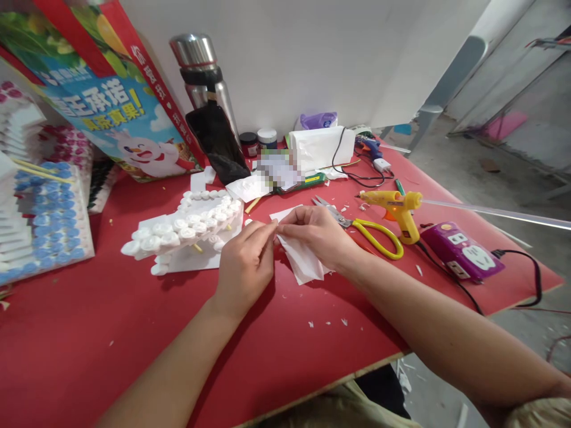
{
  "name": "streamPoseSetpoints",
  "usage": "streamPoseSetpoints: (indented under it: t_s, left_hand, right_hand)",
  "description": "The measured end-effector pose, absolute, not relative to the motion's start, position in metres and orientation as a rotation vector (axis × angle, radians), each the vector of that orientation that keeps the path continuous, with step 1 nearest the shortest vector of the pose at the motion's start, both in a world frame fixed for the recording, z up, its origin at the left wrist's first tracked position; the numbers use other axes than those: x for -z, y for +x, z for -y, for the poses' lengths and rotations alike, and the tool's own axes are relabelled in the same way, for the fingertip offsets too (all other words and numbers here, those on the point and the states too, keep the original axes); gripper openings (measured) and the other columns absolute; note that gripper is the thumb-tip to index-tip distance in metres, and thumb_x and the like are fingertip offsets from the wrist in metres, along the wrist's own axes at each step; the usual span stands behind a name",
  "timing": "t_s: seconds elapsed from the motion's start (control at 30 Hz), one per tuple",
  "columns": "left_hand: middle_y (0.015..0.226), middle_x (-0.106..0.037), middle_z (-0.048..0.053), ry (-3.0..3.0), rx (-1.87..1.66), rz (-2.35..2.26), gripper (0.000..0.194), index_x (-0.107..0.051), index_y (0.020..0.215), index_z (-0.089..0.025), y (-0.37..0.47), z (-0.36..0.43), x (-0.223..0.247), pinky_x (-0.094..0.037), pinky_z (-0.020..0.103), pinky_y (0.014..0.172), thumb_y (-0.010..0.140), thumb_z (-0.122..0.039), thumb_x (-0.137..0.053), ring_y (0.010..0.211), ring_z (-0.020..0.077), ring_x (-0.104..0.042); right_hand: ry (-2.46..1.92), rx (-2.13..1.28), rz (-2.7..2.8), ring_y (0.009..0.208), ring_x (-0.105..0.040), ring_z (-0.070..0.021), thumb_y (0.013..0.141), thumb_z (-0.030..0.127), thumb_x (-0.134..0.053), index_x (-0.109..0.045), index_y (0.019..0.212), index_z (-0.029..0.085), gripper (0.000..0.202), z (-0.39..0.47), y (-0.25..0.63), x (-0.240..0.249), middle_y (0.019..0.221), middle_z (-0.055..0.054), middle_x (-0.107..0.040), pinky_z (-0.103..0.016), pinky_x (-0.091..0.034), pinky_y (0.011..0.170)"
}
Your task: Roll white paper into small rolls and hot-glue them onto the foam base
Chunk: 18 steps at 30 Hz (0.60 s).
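Note:
A piece of white paper (304,261) hangs from between my two hands, over the red table. My left hand (250,261) is closed in a pinch at the paper's upper left edge. On the other side, my right hand (314,230) pinches the same paper, and the fingertips of both hands meet. What lies right between the fingertips is too small to make out. Left of my hands stands a white piece covered in rows of white rosettes (182,229). Scissors with yellow handles (379,238) lie just beyond my right hand.
A yellow glue gun (397,208) and a purple power socket (466,252) with cables are at the right. Behind stand a steel flask (196,53), a black phone (216,142) and two jars. Blue rosettes (56,220) and a printed bag (107,101) are at the left.

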State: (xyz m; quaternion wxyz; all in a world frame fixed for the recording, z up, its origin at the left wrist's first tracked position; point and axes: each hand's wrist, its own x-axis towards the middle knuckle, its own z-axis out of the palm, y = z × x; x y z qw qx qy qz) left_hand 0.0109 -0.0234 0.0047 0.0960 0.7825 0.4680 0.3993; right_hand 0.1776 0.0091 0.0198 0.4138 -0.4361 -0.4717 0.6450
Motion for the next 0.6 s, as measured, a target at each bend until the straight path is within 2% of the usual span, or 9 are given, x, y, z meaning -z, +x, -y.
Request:
streamPoseSetpoints:
  t_s: [0.13, 0.3, 0.43, 0.6]
  left_hand:
    - [0.087, -0.073, 0.004, 1.899, -1.208, -1.324, 0.018, -0.077, 0.100, -0.021, 0.008, 0.019, -0.010, -0.054, 0.028, 0.081, 0.096, -0.026, -0.060, 0.081, 0.0161, -0.067]
    - [0.082, -0.075, 0.003, 1.404, -1.131, -1.245, 0.016, -0.080, 0.092, -0.019, 0.005, 0.011, -0.010, -0.058, 0.029, 0.074, 0.085, -0.033, -0.075, 0.073, 0.0163, -0.068]
    - [0.076, -0.073, 0.002, 1.370, -1.141, -1.249, 0.013, -0.081, 0.088, -0.019, 0.005, 0.011, -0.008, -0.057, 0.027, 0.069, 0.082, -0.031, -0.078, 0.067, 0.0142, -0.066]
    - [0.076, -0.072, 0.001, 1.480, -1.128, -1.329, 0.012, -0.077, 0.088, -0.020, 0.006, 0.014, -0.006, -0.055, 0.025, 0.064, 0.087, -0.031, -0.072, 0.067, 0.0142, -0.065]
  right_hand:
    - [-1.015, -1.708, 1.227, 0.059, -0.063, -0.0131, 0.070, 0.034, -0.081, -0.067, 0.075, 0.015, 0.024, -0.014, 0.182, -0.021, 0.068, -0.003, -0.073, -0.025, -0.049, 0.059]
    - [-0.977, -1.648, 1.409, 0.069, -0.067, -0.0157, 0.074, 0.036, -0.079, -0.068, 0.078, 0.014, 0.025, -0.019, 0.185, -0.017, 0.073, -0.004, -0.073, -0.028, -0.053, 0.068]
    - [-1.048, -1.441, 1.626, 0.076, -0.066, -0.0162, 0.081, 0.032, -0.072, -0.070, 0.083, 0.014, 0.018, -0.020, 0.187, -0.015, 0.080, -0.005, -0.073, -0.028, -0.050, 0.071]
    - [-1.179, -1.120, 1.828, 0.066, -0.052, -0.0107, 0.082, 0.031, -0.072, -0.070, 0.082, 0.014, 0.016, -0.023, 0.190, -0.019, 0.074, 0.001, -0.065, -0.025, -0.038, 0.061]
